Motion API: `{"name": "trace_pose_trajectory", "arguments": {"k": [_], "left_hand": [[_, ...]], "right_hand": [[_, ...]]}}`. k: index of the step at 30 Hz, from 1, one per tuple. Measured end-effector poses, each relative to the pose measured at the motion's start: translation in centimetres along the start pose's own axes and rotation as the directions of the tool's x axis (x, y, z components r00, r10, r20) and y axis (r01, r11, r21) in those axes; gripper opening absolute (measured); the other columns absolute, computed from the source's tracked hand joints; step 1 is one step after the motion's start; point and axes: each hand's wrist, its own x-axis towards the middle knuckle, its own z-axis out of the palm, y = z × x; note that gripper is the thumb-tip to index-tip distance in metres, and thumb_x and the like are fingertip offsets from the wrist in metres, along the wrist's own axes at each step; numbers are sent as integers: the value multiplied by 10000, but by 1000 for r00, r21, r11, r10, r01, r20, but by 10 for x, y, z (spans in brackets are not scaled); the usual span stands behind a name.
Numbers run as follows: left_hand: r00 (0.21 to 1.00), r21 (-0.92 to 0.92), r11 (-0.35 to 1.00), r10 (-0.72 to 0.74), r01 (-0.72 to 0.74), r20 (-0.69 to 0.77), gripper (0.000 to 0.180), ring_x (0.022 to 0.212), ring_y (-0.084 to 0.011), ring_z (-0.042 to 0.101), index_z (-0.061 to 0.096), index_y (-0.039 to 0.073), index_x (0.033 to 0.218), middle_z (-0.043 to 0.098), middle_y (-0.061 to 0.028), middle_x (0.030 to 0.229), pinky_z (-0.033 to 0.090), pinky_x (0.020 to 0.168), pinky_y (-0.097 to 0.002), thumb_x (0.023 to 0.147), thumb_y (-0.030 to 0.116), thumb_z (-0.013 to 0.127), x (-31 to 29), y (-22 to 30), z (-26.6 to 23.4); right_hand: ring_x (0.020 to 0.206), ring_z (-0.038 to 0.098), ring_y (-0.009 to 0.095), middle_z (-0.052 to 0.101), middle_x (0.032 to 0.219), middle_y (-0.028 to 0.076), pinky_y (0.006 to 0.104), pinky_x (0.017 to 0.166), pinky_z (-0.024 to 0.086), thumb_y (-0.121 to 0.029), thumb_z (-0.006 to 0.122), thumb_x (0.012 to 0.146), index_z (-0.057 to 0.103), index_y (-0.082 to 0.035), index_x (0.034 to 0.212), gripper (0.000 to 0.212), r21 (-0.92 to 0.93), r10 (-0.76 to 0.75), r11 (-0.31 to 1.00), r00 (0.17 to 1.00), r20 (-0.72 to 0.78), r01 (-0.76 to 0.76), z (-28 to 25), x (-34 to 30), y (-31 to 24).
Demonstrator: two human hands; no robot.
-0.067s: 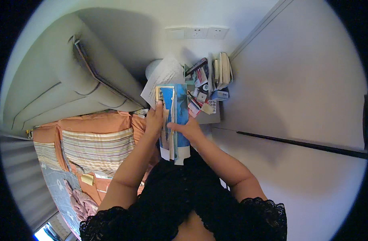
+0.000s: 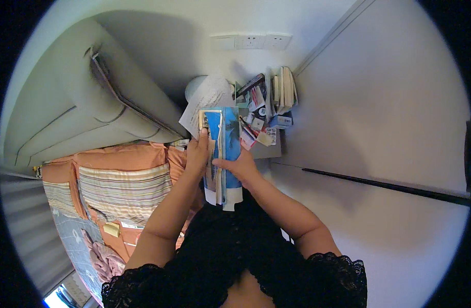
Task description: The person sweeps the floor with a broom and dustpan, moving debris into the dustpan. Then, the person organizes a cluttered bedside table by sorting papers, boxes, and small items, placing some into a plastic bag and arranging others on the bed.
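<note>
I hold a blue folded booklet or brochure (image 2: 232,136) upright in front of my chest, with picture panels and pale, uneven edges down its middle. My left hand (image 2: 196,156) grips its left edge, thumb on the front and fingers hidden behind. My right hand (image 2: 243,167) closes on the right edge, its thumb lying across the front toward the middle. A white printed sheet (image 2: 207,100) shows behind the booklet's upper left, close above my left hand. I cannot tell whether my left fingers also hold that sheet.
Ahead, a small bedside table (image 2: 269,151) carries medicine boxes, a blister pack (image 2: 271,132) and upright books (image 2: 285,90). A round white object (image 2: 194,87) stands behind the sheet. To the left is a bed with a striped pillow (image 2: 125,192) and padded headboard (image 2: 66,102); a white panel (image 2: 379,113) rises right.
</note>
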Motion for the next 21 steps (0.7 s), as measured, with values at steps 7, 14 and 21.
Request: {"name": "trace_pose_trajectory", "arguments": {"k": [7,14,21], "left_hand": [[981,-126,985,-137,120,-138,624,864,-205,584,530,-100,1075,602,-161,977,491,702,-299,938,495,402,21,-12,16],[952,148,989,44,1,-301,636,849,-235,574,566,-124,993,605,-185,934,470,709,-329,929,493,426,29,-62,-35],[947,99,974,-170,203,-274,565,1079,-274,512,450,-104,1183,530,-225,1164,381,926,-339,961,412,395,1,-83,-48]], "right_hand": [[779,628,208,665,871,109,325,737,492,-188,789,642,635,-3,941,384,-210,-61,977,983,-171,24,-27,29,26],[712,629,224,675,829,116,361,673,489,-184,752,721,638,35,874,291,-370,-413,910,452,-791,186,-146,106,-32],[704,650,274,682,821,149,377,658,499,-174,770,683,645,37,836,289,-382,-446,883,232,-865,272,-151,233,-14]]}}
